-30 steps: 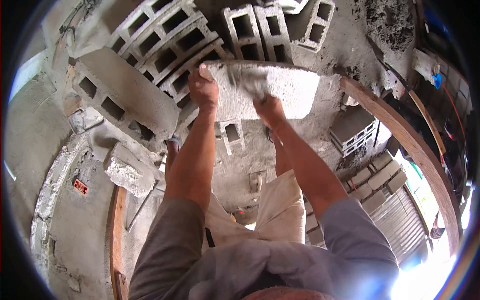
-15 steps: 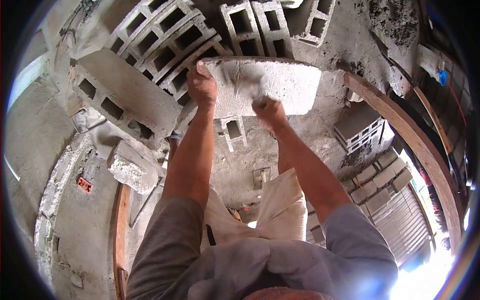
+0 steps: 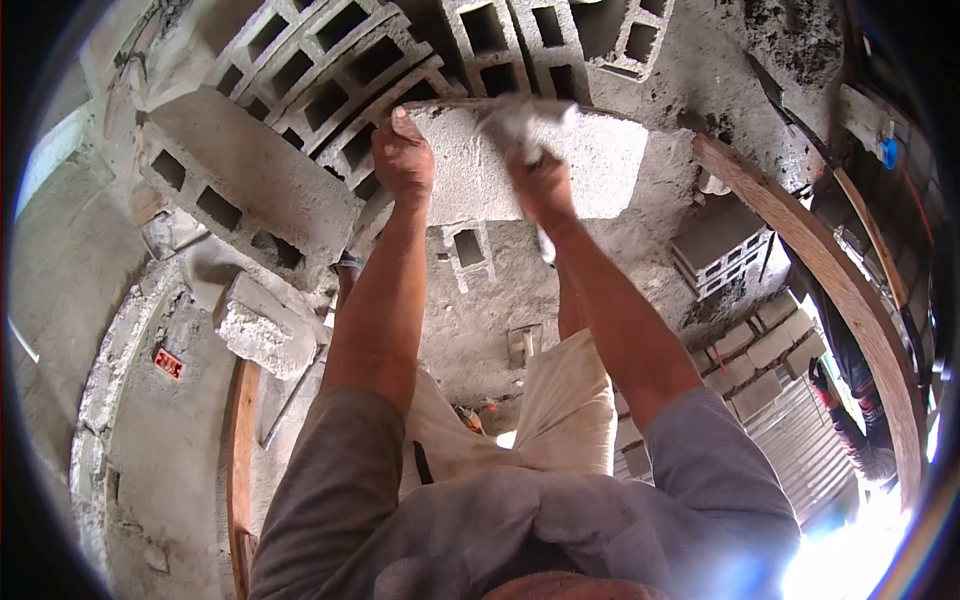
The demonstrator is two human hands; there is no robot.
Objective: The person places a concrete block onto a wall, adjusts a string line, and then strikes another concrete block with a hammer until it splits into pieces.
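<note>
A grey concrete block (image 3: 600, 165) stands in front of me, its pale rough side facing up. My left hand (image 3: 403, 160) is closed around the block's upper left corner, thumb on top. In my right hand (image 3: 541, 188) is a hammer (image 3: 540, 118), its metal head smeared by motion over the block's upper edge. The end of the hammer's handle shows below my fist. Whether the head touches the block I cannot tell. A small broken piece of hollow block (image 3: 468, 250) lies just below the block.
Several hollow blocks (image 3: 325, 100) are stacked at the upper left. Another large block (image 3: 250, 160) lies left of my left arm. A curved-looking wooden beam (image 3: 820, 250) runs down the right side. Beyond it, dark and red clothing (image 3: 850, 430) suggests another person. More blocks (image 3: 722, 250) stand at right.
My right hand and the hammer have moved up toward the block's top edge. My left hand keeps its grip. At the far right, the dark and red clothing has come into fuller view.
</note>
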